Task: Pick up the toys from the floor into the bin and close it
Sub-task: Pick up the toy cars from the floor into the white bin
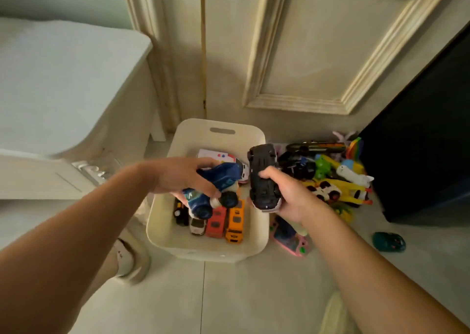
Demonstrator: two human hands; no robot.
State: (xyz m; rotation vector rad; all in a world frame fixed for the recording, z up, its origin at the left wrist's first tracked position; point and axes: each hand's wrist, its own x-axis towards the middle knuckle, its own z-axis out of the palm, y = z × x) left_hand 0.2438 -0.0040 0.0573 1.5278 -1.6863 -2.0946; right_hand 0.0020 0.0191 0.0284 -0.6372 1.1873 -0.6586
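While left grip [178, 178] clasps blue truck [217, 185] over bin [159, 229], right grip [292, 198] clasps black car [263, 176].

The floor [254, 295] is pale tile, and a thin grout line runs up to the white bin [203, 253] standing on it near the wall. Just right of the bin lies a heap of toys [335, 181] (yellow, green, black and white pieces, tangled together). A pink toy [290, 239] lies just beside the bin's near right corner, and a teal toy car [388, 241] lies apart, near a dark cabinet [419, 155]. Left of the bin, a foot in a pale slipper [132, 260] and a white bedside unit [157, 130] rest on the tiles.
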